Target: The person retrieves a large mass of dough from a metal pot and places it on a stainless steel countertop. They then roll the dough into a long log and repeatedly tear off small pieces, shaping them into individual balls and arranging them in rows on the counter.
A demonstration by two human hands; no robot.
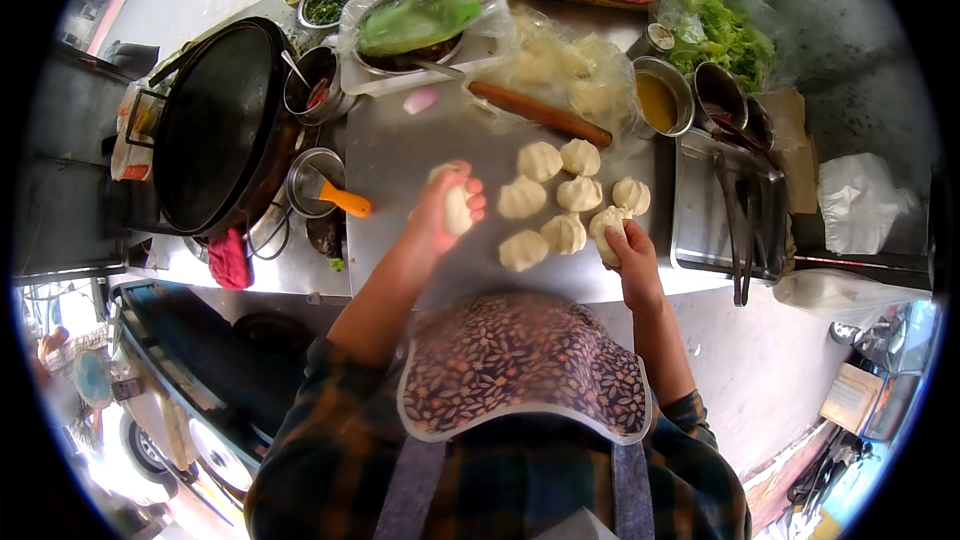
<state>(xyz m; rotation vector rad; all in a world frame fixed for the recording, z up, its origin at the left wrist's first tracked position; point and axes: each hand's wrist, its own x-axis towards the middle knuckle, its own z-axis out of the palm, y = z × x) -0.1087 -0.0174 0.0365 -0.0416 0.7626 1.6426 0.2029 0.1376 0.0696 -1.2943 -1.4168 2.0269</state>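
Observation:
My left hand [439,214] is wrapped around a lump of pale dough [457,208], above the steel worktop [390,150]. On the right, my right hand [636,251] pinches a pleated dough bun [610,229] between thumb and fingers. That bun is at the near right of several more pleated dough buns [579,194] grouped on the worktop. Whether the pinched bun still touches the surface, I cannot tell. Behind the buns lies a wooden rolling pin [540,111], partly against clear plastic that covers more pale dough [562,64].
At left stand a large round black griddle [217,127] and a steel cup with an orange-handled tool [346,199]. Toward the right are a pot of yellowish liquid [660,101] and a metal tray with tongs [739,225]. A green-covered bowl [412,22] sits at the back.

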